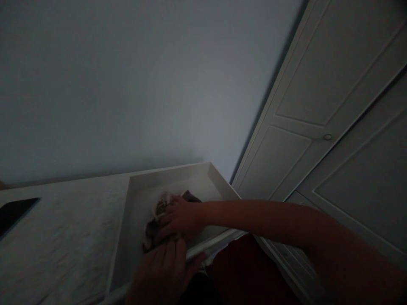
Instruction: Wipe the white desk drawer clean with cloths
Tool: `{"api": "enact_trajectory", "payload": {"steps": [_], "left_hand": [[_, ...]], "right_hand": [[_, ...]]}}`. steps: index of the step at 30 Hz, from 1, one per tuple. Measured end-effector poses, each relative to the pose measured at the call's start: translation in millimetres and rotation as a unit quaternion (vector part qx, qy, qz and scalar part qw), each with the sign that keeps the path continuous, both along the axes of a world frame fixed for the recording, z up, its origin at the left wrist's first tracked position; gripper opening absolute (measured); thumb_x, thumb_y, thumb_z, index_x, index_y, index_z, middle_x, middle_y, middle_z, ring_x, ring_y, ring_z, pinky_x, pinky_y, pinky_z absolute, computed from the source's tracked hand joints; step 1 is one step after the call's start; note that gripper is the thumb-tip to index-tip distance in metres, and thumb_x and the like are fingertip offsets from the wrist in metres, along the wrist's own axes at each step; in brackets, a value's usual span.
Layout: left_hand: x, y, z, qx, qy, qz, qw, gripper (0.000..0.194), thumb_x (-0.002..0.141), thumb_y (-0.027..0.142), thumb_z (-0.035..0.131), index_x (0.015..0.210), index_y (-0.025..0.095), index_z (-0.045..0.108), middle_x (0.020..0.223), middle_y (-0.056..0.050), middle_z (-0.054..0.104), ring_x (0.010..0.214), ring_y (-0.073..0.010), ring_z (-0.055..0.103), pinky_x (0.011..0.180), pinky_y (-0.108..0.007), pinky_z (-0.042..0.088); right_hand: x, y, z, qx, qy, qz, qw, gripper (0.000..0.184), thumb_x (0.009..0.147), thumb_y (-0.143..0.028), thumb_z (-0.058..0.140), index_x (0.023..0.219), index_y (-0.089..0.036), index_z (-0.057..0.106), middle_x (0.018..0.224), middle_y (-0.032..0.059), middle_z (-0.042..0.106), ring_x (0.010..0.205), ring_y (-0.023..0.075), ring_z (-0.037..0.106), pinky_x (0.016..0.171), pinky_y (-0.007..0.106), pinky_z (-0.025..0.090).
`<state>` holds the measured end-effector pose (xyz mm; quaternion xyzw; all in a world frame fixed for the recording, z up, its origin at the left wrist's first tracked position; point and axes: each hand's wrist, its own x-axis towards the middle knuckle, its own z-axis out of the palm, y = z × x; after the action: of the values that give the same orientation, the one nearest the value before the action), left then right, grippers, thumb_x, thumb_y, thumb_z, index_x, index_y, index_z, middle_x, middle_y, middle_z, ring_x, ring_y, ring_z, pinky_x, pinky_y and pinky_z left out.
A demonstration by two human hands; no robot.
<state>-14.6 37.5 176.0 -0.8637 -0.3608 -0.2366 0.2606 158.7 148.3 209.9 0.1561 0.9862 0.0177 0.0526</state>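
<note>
A shallow white box-like tray point(168, 176) with raised sides stands on the dresser top. Inside it, a crumpled patterned cloth point(161, 205) with dark and light parts lies under my right hand point(182, 218), whose fingers press down on it and bunch it. My right arm reaches in from the right across the tray's side. At the near side, my left hand point(163, 264) grips the tray's front rim, fingers folded over the edge. The picture is dim, and the cloth's lower part is partly hidden by both hands.
Left of the tray runs a pale marbled surface point(79, 228) with a flat black object point(15, 214) at its far left. A plain wall point(143, 84) rises behind. White panelled wardrobe doors point(295, 97) with a round knob point(327, 137) stand at the right.
</note>
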Motion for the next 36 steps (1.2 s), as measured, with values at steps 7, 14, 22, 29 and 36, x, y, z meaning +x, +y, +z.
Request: {"api": "enact_trajectory", "payload": {"steps": [7, 14, 22, 29, 36], "left_hand": [[0.7, -1.4, 2.1, -0.012, 0.008, -0.005, 1.0, 0.038, 0.101, 0.053, 0.054, 0.08, 0.023, 0.065, 0.064, 0.0, 0.061, 0.059, -0.0197, 0.061, 0.059, -0.034, 0.041], [3.1, -3.9, 4.4, -0.04, -0.034, -0.001, 0.999, 0.04, 0.103, 0.052, 0.052, 0.082, 0.022, 0.067, 0.066, -0.001, 0.064, 0.062, -0.0197, 0.061, 0.062, -0.033, 0.039], [2.1, 1.1, -3.0, 0.001, -0.044, -0.012, 0.999, 0.04, 0.1, 0.054, 0.055, 0.078, 0.022, 0.063, 0.064, -0.002, 0.063, 0.059, -0.0225, 0.063, 0.062, -0.037, 0.038], [3.7, 0.4, -2.8, -0.01, -0.056, -0.008, 0.998, 0.039, 0.101, 0.055, 0.054, 0.096, 0.019, 0.07, 0.073, -0.002, 0.07, 0.064, -0.0223, 0.067, 0.064, -0.038, 0.041], [4.3, -2.3, -2.0, 0.005, -0.062, 0.0, 0.998, 0.039, 0.099, 0.055, 0.057, 0.078, 0.022, 0.063, 0.063, 0.0, 0.06, 0.059, -0.0189, 0.059, 0.062, -0.035, 0.038]], "right_hand": [[72.3, 38.9, -11.0, -0.041, 0.028, -0.26, 0.964, 0.069, 0.09, -0.057, 0.073, 0.153, -0.038, 0.053, 0.163, 0.0153, 0.04, 0.139, 0.0372, 0.048, 0.106, 0.054, 0.047], [0.9, 73.4, -18.7, -0.008, 0.028, -0.326, 0.945, 0.062, 0.092, -0.056, 0.068, 0.148, -0.03, 0.06, 0.139, 0.0178, 0.061, 0.121, 0.0362, 0.063, 0.096, 0.054, 0.055], [-64.1, 41.6, -25.7, -0.051, 0.075, -0.136, 0.987, 0.061, 0.09, -0.055, 0.073, 0.139, -0.019, 0.066, 0.131, 0.0174, 0.068, 0.117, 0.0329, 0.066, 0.101, 0.047, 0.052], [16.1, 7.8, -19.3, -0.211, 0.077, 0.009, 0.974, 0.03, 0.089, -0.027, 0.076, 0.115, -0.014, 0.072, 0.118, 0.0125, 0.071, 0.115, 0.0242, 0.063, 0.104, 0.034, 0.047], [93.8, 34.6, -6.5, -0.124, 0.019, -0.314, 0.941, 0.055, 0.074, -0.037, 0.089, 0.122, -0.019, 0.07, 0.124, 0.0116, 0.064, 0.114, 0.0271, 0.064, 0.1, 0.037, 0.051]]}}
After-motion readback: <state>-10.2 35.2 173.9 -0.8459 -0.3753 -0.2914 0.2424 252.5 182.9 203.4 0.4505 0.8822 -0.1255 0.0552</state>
